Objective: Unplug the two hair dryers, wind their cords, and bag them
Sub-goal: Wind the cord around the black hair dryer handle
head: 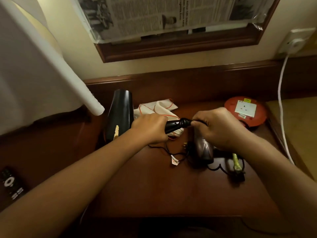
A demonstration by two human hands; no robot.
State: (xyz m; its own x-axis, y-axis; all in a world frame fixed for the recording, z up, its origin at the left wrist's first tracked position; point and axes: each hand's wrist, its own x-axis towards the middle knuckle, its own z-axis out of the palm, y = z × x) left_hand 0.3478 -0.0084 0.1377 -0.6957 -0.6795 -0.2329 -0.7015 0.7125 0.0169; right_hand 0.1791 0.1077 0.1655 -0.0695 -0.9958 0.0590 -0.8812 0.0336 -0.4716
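A black hair dryer lies on the wooden table, barrel pointing away. My left hand grips its handle. My right hand pinches the black cord where it leaves the handle's end. The thin cord trails under my left hand to a plug with a white tag. A second, brownish dryer lies below my right hand, its cord bundled with a green tie. White drawstring bags with orange cords lie behind the hands.
An orange extension reel with a white socket sits at the back right. A white cable runs from the wall outlet down the right side. A lampshade overhangs the left. A remote control lies at lower left.
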